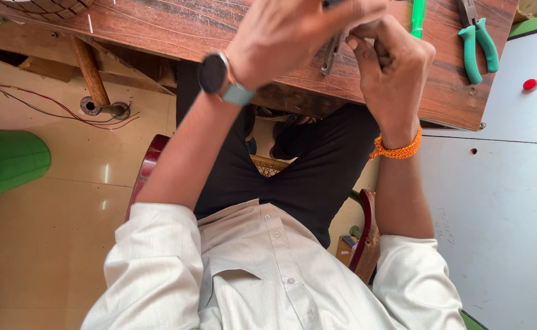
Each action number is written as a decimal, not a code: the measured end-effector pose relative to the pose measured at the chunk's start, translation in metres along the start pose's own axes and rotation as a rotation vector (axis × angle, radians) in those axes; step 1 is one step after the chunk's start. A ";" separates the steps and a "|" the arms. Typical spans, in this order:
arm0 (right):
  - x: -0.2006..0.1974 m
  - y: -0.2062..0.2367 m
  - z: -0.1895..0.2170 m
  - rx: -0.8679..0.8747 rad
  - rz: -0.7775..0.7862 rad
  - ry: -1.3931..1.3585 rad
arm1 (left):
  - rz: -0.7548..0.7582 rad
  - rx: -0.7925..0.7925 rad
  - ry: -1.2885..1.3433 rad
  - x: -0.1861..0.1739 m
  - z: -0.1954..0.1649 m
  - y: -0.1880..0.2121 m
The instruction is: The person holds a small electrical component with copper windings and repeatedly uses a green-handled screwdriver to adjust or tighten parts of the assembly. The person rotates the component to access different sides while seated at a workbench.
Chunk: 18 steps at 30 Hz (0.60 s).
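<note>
Both hands are up over the near edge of the wooden table (158, 24), wrists bent, knuckles toward the camera. The left hand (299, 36), with a dark round watch (214, 73) on its wrist, is curled over the top of a small grey metal tool (331, 55), fingers folded shut around its upper part. The tool's lower end pokes out below the hand, pointing back toward the table's near edge. The right hand (390, 64), an orange beaded band (396, 148) at its wrist, is balled tight just beside the left, thumb and fingertips pinched together close to the tool. What they pinch is too small and too covered to make out.

The tool's head is hidden inside the left hand, so its kind cannot be told. The top of the left hand is cut off by the picture's edge. Toward the table's far right corner lie green-handled pliers (479, 43), only partly in view, and a green handle (417, 17) stands just beyond the right hand, its upper end cut off too.
</note>
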State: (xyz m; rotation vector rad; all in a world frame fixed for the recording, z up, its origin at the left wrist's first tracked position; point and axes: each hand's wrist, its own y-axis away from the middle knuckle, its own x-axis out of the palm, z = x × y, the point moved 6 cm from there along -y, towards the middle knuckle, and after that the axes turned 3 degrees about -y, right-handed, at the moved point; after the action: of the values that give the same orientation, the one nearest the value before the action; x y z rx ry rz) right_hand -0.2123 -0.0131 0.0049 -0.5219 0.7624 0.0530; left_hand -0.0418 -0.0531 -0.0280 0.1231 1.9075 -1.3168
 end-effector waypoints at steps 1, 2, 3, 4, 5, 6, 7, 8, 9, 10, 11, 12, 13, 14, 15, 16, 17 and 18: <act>0.000 0.003 -0.002 0.015 -0.021 -0.005 | -0.061 0.031 -0.066 -0.005 -0.012 0.001; 0.000 0.006 -0.002 0.031 -0.040 -0.010 | -0.122 0.059 -0.131 -0.009 -0.021 0.002; -0.001 0.008 0.000 0.018 -0.026 0.003 | -0.117 0.064 -0.110 -0.010 -0.025 0.002; -0.002 0.010 0.005 0.002 -0.012 0.016 | -0.113 0.068 -0.091 -0.011 -0.027 0.002; -0.005 0.010 0.010 -0.017 0.001 0.030 | -0.110 0.073 -0.074 -0.011 -0.028 0.002; -0.007 0.010 0.018 -0.052 0.009 0.040 | -0.110 0.085 -0.085 -0.011 -0.028 0.002; -0.012 0.011 0.026 -0.086 0.017 0.052 | -0.109 0.097 -0.094 -0.012 -0.027 0.002; -0.016 0.010 0.034 -0.120 0.024 0.063 | -0.109 0.110 -0.103 -0.012 -0.027 0.002; -0.019 0.008 0.038 -0.103 0.065 0.085 | -0.101 0.094 -0.064 -0.011 -0.025 0.002; -0.022 0.006 0.042 -0.085 0.106 0.107 | -0.091 0.078 -0.024 -0.011 -0.024 0.003; -0.022 0.004 0.044 -0.066 0.147 0.129 | -0.100 0.027 0.031 -0.011 -0.022 0.004; -0.026 0.002 0.049 -0.092 0.137 0.133 | -0.111 -0.023 0.086 -0.011 -0.021 0.005; -0.030 -0.001 0.052 -0.120 0.126 0.137 | -0.143 -0.108 0.153 -0.010 -0.020 0.007; -0.032 -0.004 0.055 -0.148 0.116 0.140 | -0.175 -0.193 0.221 -0.009 -0.018 0.008; -0.033 -0.006 0.056 -0.169 0.110 0.180 | -0.226 -0.255 0.320 -0.007 -0.017 0.009; -0.036 -0.010 0.055 -0.192 0.103 0.219 | -0.278 -0.315 0.420 -0.003 -0.017 0.010; -0.038 -0.014 0.053 -0.217 0.094 0.259 | -0.333 -0.372 0.518 0.000 -0.016 0.010; -0.037 -0.018 0.050 -0.251 0.096 0.283 | -0.324 -0.500 0.651 0.009 -0.013 0.013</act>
State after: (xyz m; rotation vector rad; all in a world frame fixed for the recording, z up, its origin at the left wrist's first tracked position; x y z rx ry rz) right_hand -0.2034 -0.0003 0.0675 -0.7406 1.0651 0.1681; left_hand -0.0486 -0.0396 -0.0418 -0.0204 2.8589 -1.0184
